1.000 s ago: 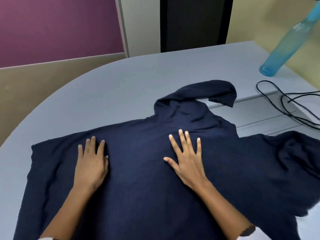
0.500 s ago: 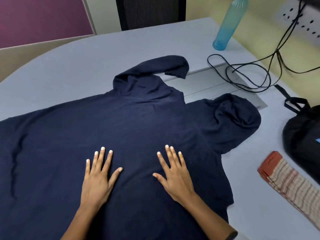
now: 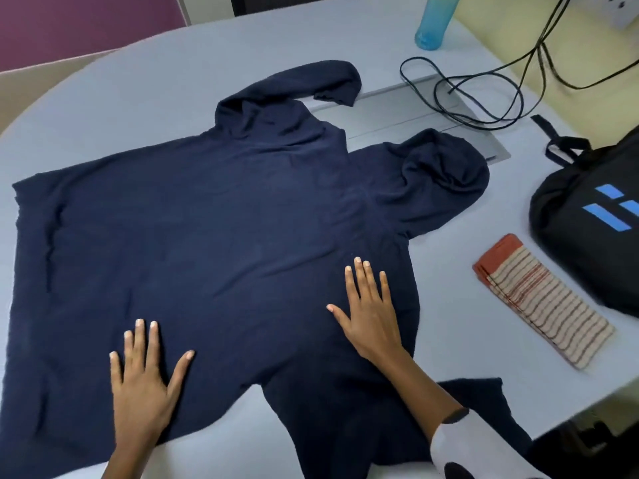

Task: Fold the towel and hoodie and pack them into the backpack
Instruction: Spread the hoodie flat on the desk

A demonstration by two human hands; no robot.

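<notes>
A navy hoodie (image 3: 214, 219) lies spread flat across the grey table (image 3: 173, 74), one sleeve curled toward the back and its hood bunched at the right. My left hand (image 3: 145, 378) rests flat on the cloth near the front edge, fingers straight. My right hand (image 3: 370, 312) presses flat on the hoodie's right side, fingers spread. A folded striped towel (image 3: 539, 302) with a red end lies on the table to the right. Beyond it, at the right edge, stands the black backpack (image 3: 587, 223) with blue stripes.
A blue bottle (image 3: 435, 19) stands at the back. Black cables (image 3: 484, 98) loop over a grey panel in the table behind the hoodie. A wall socket strip is at the upper right. The table's front edge runs at lower right.
Both hands have slid back toward me over the hoodie, the left one nearer the front edge. The view has swung right and down, bringing the towel and backpack fully in.
</notes>
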